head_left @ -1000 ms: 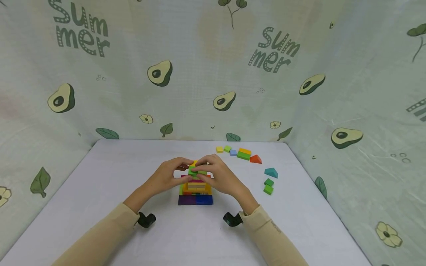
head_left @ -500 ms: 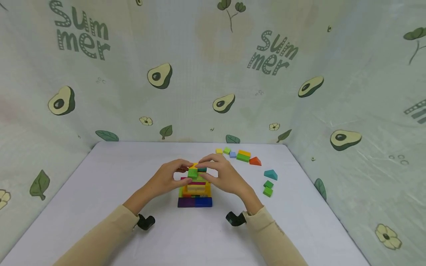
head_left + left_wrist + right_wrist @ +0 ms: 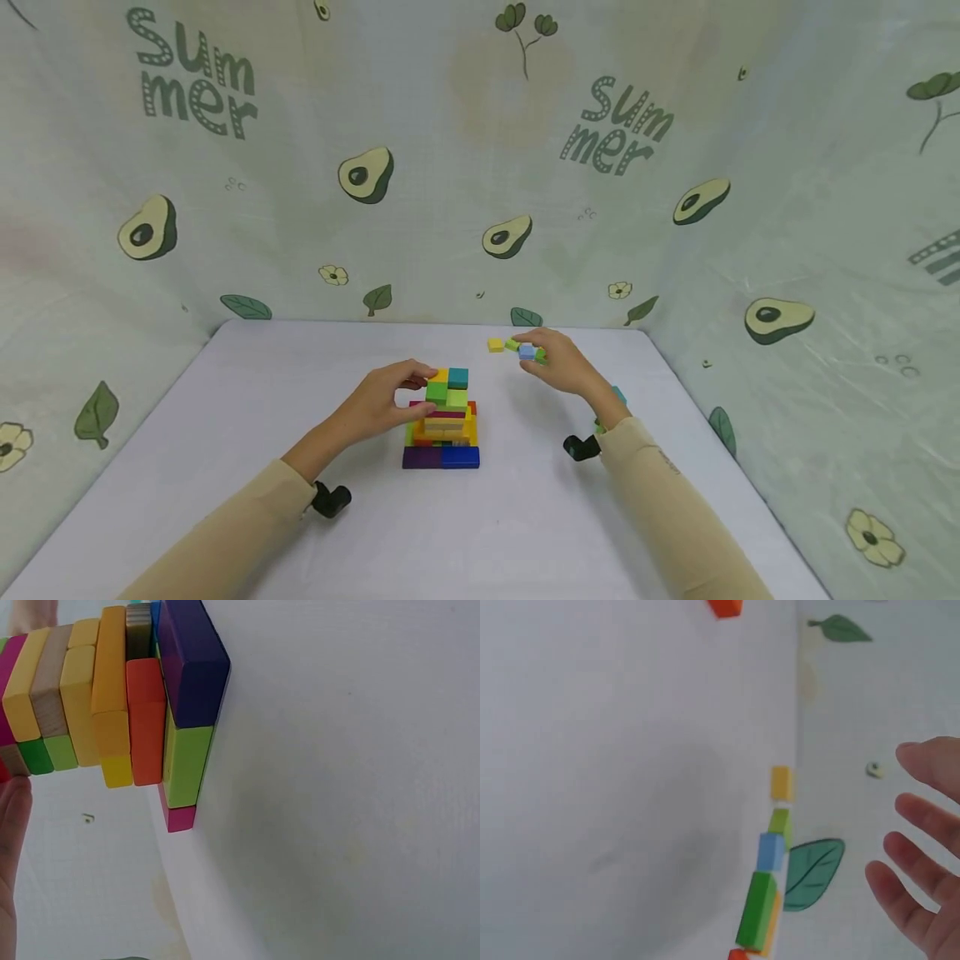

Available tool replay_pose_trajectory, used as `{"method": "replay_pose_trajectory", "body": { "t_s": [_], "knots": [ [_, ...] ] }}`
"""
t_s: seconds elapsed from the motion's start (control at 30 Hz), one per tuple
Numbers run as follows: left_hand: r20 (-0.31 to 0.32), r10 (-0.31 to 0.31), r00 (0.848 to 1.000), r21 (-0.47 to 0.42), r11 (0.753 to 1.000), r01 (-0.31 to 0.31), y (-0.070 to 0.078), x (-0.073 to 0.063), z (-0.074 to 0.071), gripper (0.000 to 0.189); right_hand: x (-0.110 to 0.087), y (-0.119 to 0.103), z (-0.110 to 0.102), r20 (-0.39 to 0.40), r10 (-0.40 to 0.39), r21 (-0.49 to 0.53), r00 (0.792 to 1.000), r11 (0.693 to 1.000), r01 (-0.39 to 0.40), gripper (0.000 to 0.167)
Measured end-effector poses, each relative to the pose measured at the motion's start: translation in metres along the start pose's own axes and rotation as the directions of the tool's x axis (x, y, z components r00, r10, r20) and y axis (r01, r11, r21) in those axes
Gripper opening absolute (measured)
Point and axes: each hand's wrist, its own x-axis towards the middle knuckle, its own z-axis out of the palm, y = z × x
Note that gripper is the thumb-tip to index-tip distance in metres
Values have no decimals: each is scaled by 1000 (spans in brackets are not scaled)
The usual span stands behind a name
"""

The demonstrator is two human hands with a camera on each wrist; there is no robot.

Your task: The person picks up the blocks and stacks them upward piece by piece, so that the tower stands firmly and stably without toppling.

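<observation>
A tower of coloured wooden blocks (image 3: 444,427) stands at mid-table, with dark purple and blue blocks at its front base. Green, lime, orange and teal blocks form its top; the teal block (image 3: 458,378) is at the right. My left hand (image 3: 386,398) rests at the tower's upper left side, thumb and fingers apart; a left digit (image 3: 15,810) touches a block near the top in the left wrist view. Over the loose blocks at the back right, my right hand (image 3: 561,360) reaches with spread fingers and holds nothing. A light blue block (image 3: 527,352) lies by its fingertips.
Beside the blue block lie a yellow block (image 3: 496,344) and a lime block (image 3: 512,343). A longer green block (image 3: 757,907) against an orange one shows in the right wrist view. A teal block (image 3: 618,395) is partly behind the right forearm. Printed cloth hangs behind the table.
My right hand has left the tower and moved right and away to the loose blocks. The teal block on top has come into view. My left hand stays by the tower.
</observation>
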Motion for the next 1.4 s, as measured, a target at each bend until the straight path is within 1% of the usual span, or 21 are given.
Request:
{"method": "replay_pose_trajectory", "body": {
  "t_s": [0.1, 0.17, 0.3, 0.47, 0.6, 0.73, 0.87, 1.0, 1.2, 1.4],
  "knots": [
    [2, 3, 1000, -2, 1000, -3, 1, 1, 1, 51, 9, 20, 2, 53, 64, -14, 997, 998, -63, 50],
    [1, 4, 1000, -5, 1000, -4, 2, 2, 1, 51, 15, 30, 6, 85, 93, -27, 992, 995, -91, 52],
    [2, 6, 1000, -4, 1000, -6, 3, 3, 1, 51, 24, 43, 14, 143, 152, -83, 978, 986, -142, 53],
    [9, 9, 1000, 12, 1000, -9, 2, 3, 2, 51, 32, 50, 25, 181, 190, -195, 965, 969, -154, 55],
    [3, -6, 1000, 9, 1000, 6, 3, 2, 1, 51, 38, 53, 34, 198, 209, -286, 958, 947, -148, 59],
    [3, -14, 1000, 7, 1000, 14, 3, 0, 2, 51, 42, 56, 39, 218, 233, -320, 948, 934, -156, 58],
    [2, -16, 1000, 14, 1000, 16, 2, 1, 2, 52, 41, 53, 37, 192, 224, -305, 956, 939, -159, 47],
    [4, -24, 1000, 13, 1000, 24, 2, 1, 2, 52, 37, 48, 32, 163, 197, -253, 967, 955, -152, 36],
    [8, -20, 1000, 8, 1000, 20, 2, 0, 0, 51, 35, 52, 32, 162, 171, -204, 972, 969, -137, 32],
    [8, -21, 1000, 7, 1000, 20, 3, 0, 0, 51, 32, 55, 34, 149, 100, -176, 984, 982, -74, 28]
  ]
}}
